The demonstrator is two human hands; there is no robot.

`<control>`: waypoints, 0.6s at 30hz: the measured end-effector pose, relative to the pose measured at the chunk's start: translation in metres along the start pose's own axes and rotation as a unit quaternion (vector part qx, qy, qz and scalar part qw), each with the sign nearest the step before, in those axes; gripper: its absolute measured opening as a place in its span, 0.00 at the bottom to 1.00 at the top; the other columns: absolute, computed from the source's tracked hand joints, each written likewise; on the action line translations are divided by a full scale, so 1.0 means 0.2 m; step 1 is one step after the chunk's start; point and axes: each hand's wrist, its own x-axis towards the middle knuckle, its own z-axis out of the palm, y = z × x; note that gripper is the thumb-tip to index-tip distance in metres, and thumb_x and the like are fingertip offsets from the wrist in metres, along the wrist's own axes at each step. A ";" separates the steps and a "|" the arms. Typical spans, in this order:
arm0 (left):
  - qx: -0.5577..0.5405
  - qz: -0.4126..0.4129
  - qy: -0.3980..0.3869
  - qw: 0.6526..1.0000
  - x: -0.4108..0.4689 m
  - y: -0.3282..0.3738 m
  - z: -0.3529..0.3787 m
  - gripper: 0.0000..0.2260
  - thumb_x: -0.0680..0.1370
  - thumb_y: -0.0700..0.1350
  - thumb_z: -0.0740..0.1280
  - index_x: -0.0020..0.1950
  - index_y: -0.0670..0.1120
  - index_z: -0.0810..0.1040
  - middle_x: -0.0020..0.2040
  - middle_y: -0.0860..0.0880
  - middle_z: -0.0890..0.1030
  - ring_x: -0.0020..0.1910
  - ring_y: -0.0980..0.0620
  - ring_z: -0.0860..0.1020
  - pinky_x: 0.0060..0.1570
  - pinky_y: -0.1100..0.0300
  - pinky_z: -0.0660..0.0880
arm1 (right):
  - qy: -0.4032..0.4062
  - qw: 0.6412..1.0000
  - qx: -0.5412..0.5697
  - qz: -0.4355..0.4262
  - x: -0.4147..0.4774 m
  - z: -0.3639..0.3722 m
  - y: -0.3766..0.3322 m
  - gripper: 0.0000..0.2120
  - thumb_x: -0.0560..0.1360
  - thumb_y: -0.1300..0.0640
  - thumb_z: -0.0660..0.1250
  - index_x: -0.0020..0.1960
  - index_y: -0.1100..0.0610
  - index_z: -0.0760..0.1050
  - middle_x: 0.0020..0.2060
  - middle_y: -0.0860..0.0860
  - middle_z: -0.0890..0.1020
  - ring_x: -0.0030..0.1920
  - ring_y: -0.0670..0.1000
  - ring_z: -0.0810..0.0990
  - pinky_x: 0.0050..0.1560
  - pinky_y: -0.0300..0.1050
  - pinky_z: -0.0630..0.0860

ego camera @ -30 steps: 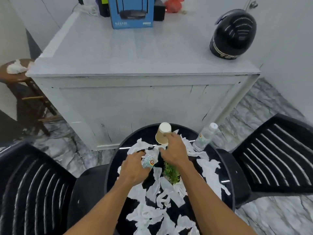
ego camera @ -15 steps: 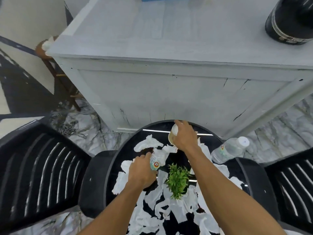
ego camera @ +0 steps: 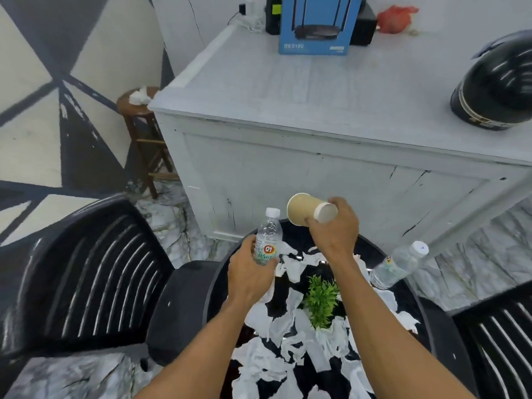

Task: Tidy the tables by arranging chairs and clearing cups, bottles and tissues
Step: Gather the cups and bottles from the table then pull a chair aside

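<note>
A: Two things are in hand, and plenty of tissues [ego camera: 290, 338] lie strewn over the near part of the round black bench [ego camera: 414, 312], around a small green plant [ego camera: 321, 300].

B: How will the tissues handle?

A: Soft, nearly weightless, torn into scraps. I'd judge they want gathering in bunches, not one by one.

B: And the hands?

A: The left hand [ego camera: 250, 275] has its grip clamped round the lower body of a small bottle [ego camera: 268, 240], held upright above the bench's left far edge, cap on. The right hand [ego camera: 335, 231] has its grip closed on the base end of a paper cup [ego camera: 306, 210], tipped on its side with the mouth facing left, just right of the bottle's cap.

B: Any trouble there?

A: Both look light. The bottle is clear thin plastic, probably smooth and a bit springy, so the labelled waist is the sensible hold. The cup would crush if squeezed mid-wall; the stiff base rim is the better hold.

B: Further off?

A: A second bottle [ego camera: 400, 263] stands at the bench's right edge, untouched. Black chairs [ego camera: 86, 272] flank the bench.
</note>
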 end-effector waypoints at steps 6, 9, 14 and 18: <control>-0.103 0.023 0.103 0.989 -0.19 -0.04 -0.50 0.21 0.71 0.48 0.78 0.60 0.57 0.75 0.49 0.61 0.80 0.49 0.65 0.78 0.44 0.71 0.72 | -0.054 0.992 0.114 0.031 -0.51 0.10 -0.37 0.25 0.66 0.57 0.78 0.57 0.52 0.69 0.50 0.49 0.76 0.42 0.42 0.75 0.34 0.35 0.71; -0.120 0.014 0.160 0.980 -0.32 -0.19 -0.81 0.22 0.70 0.49 0.78 0.61 0.57 0.75 0.51 0.60 0.81 0.49 0.64 0.79 0.44 0.70 0.74 | -0.109 0.983 0.145 0.022 -0.83 0.24 -0.52 0.25 0.67 0.56 0.79 0.58 0.52 0.70 0.51 0.50 0.76 0.42 0.43 0.76 0.36 0.39 0.73; -0.113 -0.033 0.256 0.959 -0.60 -0.54 -1.35 0.22 0.66 0.52 0.78 0.57 0.59 0.75 0.47 0.60 0.82 0.48 0.61 0.81 0.49 0.54 0.81 | -0.279 0.938 0.199 0.051 -1.37 0.61 -0.73 0.25 0.67 0.55 0.78 0.62 0.52 0.75 0.54 0.49 0.80 0.49 0.50 0.80 0.46 0.46 0.78; -0.109 -0.088 0.337 0.931 -0.86 -0.82 -1.79 0.24 0.66 0.50 0.80 0.59 0.55 0.76 0.49 0.58 0.82 0.48 0.61 0.81 0.51 0.54 0.80 | -0.441 0.885 0.147 0.033 -1.82 0.94 -0.88 0.22 0.66 0.51 0.79 0.58 0.52 0.79 0.52 0.51 0.83 0.50 0.51 0.83 0.46 0.49 0.82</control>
